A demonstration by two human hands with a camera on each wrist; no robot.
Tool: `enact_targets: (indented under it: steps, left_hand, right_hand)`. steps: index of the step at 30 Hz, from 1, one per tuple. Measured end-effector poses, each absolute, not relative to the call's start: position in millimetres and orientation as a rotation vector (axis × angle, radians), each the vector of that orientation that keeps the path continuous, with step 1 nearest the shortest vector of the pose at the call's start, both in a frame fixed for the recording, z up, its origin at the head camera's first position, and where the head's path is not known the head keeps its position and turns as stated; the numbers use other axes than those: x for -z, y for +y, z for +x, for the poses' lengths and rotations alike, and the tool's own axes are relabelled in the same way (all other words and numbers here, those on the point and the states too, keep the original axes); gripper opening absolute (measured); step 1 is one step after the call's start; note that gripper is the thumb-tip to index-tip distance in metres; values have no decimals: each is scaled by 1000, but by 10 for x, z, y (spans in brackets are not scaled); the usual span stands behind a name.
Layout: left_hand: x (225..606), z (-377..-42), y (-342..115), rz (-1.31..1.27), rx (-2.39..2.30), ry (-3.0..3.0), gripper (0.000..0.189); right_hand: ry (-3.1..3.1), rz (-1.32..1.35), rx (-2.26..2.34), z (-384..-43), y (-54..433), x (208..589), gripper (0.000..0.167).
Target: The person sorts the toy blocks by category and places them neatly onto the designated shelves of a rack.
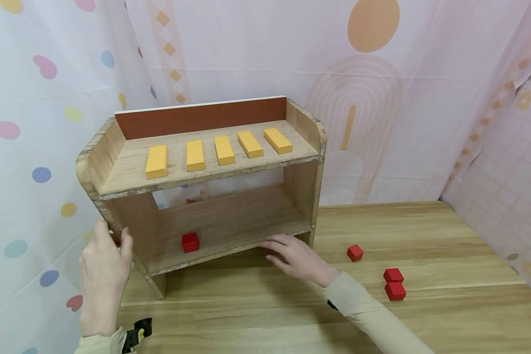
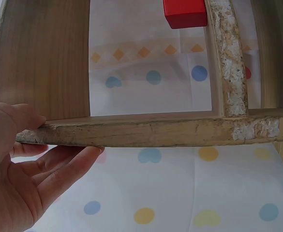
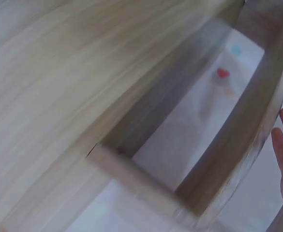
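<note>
A small two-tier wooden shelf (image 1: pixel 230 209) stands on the table in the head view. Its left side panel (image 2: pixel 151 134) is pinched at the edge by my left hand (image 1: pixel 106 275), thumb on one face and fingers on the other. My right hand (image 1: pixel 296 258) has fairly straight fingers at the front edge of the lower board; the right wrist view is blurred, with fingertips (image 3: pixel 281 145) beside that edge. One red cube (image 1: pixel 190 242) sits on the lower board, towards the left. Several yellow rectangular blocks (image 1: pixel 224 150) lie in a row on the top board.
To the right of the shelf, a red cube (image 1: pixel 355 252) lies alone on the wooden table (image 1: pixel 425 236). Nearer the front are two more red cubes (image 1: pixel 395 290), touching or nearly so. Patterned curtains (image 1: pixel 248 49) hang behind and at both sides.
</note>
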State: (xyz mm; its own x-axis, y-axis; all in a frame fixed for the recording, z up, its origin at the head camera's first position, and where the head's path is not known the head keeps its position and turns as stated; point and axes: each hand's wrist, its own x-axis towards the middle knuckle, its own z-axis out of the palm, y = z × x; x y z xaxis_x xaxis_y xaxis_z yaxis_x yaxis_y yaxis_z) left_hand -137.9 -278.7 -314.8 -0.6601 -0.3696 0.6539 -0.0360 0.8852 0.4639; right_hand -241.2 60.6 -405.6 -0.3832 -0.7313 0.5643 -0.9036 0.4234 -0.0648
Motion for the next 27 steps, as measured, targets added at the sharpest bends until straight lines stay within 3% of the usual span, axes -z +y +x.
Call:
enact_targets:
  steps: [27]
  left_hand:
    - [3158, -1372, -2788, 286, 539, -2256, 25]
  right_hand:
    - [-2688, 1092, -1208, -2773, 2118, 4166, 29]
